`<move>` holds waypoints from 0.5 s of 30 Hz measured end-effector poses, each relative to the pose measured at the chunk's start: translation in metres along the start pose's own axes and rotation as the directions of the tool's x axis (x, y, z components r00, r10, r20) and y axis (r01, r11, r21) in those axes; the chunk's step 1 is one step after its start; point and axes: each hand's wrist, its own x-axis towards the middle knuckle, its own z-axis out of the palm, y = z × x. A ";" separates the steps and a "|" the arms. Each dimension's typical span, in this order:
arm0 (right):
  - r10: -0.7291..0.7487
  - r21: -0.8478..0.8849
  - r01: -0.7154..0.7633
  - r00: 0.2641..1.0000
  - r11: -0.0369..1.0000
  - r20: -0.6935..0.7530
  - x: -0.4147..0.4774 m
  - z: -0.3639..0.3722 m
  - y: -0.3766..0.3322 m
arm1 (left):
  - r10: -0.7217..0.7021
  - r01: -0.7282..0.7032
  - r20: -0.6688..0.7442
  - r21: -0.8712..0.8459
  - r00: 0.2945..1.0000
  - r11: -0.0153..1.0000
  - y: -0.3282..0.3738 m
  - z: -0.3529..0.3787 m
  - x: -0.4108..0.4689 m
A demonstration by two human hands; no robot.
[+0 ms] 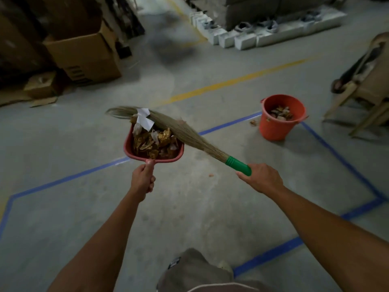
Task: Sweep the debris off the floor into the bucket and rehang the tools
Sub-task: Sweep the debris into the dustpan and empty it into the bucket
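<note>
My left hand (142, 180) grips the handle of a red dustpan (128, 149), held above the floor and heaped with golden wrappers and white paper scraps (154, 140). My right hand (264, 178) grips the green handle (239, 165) of a grass broom (174, 125), whose bristles lie across the top of the debris in the pan. An orange bucket (273, 128) stands on the floor to the right, partly filled with similar debris. A small scrap (253, 122) lies by the bucket's left side, and a tiny bit (211, 175) lies near the broom handle.
Blue tape lines (69, 178) mark a rectangle on the grey concrete floor, crossed by a yellow line (231, 82). Cardboard boxes (84, 53) stack at the far left. White blocks (248, 40) line the back. A chair (366, 85) stands at the right edge.
</note>
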 end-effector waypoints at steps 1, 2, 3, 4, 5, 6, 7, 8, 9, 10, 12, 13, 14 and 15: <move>0.029 0.018 -0.029 1.000 0.999 -0.006 0.007 -0.005 0.012 | 0.007 -0.008 0.027 0.012 1.000 1.000 0.011 0.016 0.010; 0.059 0.032 -0.059 0.998 0.998 -0.009 0.013 -0.010 0.024 | 0.014 -0.015 0.054 0.020 0.998 1.000 0.021 0.031 0.019; 0.089 0.042 -0.089 0.996 0.995 -0.012 0.019 -0.015 0.036 | 0.018 -0.020 0.084 0.028 0.996 0.999 0.032 0.048 0.029; 0.118 0.048 -0.117 0.993 0.992 -0.016 0.024 -0.019 0.047 | 0.022 -0.027 0.115 0.037 0.993 0.999 0.042 0.064 0.038; 0.144 0.053 -0.143 0.989 0.988 -0.019 0.030 -0.023 0.057 | 0.028 -0.035 0.146 0.044 0.989 0.998 0.053 0.080 0.047; 0.172 0.058 -0.170 0.985 0.984 -0.023 0.037 -0.027 0.068 | 0.036 -0.045 0.175 0.046 0.984 0.998 0.063 0.097 0.058; 0.197 0.063 -0.195 0.980 0.979 -0.029 0.044 -0.031 0.078 | 0.046 -0.057 0.199 0.048 0.979 0.997 0.072 0.115 0.069; 0.219 0.071 -0.216 0.975 0.974 -0.034 0.052 -0.034 0.088 | 0.059 -0.072 0.221 0.051 0.973 0.996 0.081 0.132 0.080; 0.245 0.081 -0.241 0.969 0.967 -0.037 0.061 -0.036 0.098 | 0.067 -0.083 0.243 0.056 0.968 0.995 0.089 0.148 0.091; 0.273 0.086 -0.269 0.961 0.959 -0.040 0.071 -0.039 0.108 | 0.073 -0.092 0.265 0.060 0.961 0.994 0.097 0.165 0.102; 0.309 0.088 -0.305 0.950 0.948 -0.042 0.091 -0.046 0.123 | 0.083 -0.107 0.302 0.064 0.950 0.992 0.111 0.194 0.124; 0.330 0.088 -0.326 0.943 0.941 -0.041 0.103 -0.049 0.132 | 0.086 -0.114 0.321 0.069 0.943 0.991 0.119 0.212 0.138; 0.353 0.091 -0.348 0.935 0.933 -0.045 0.117 -0.052 0.141 | 0.087 -0.119 0.339 0.075 0.937 0.990 0.127 0.230 0.153; 0.377 0.092 -0.371 0.925 0.924 -0.049 0.131 -0.055 0.150 | 0.089 -0.126 0.354 0.082 0.931 0.989 0.136 0.248 0.169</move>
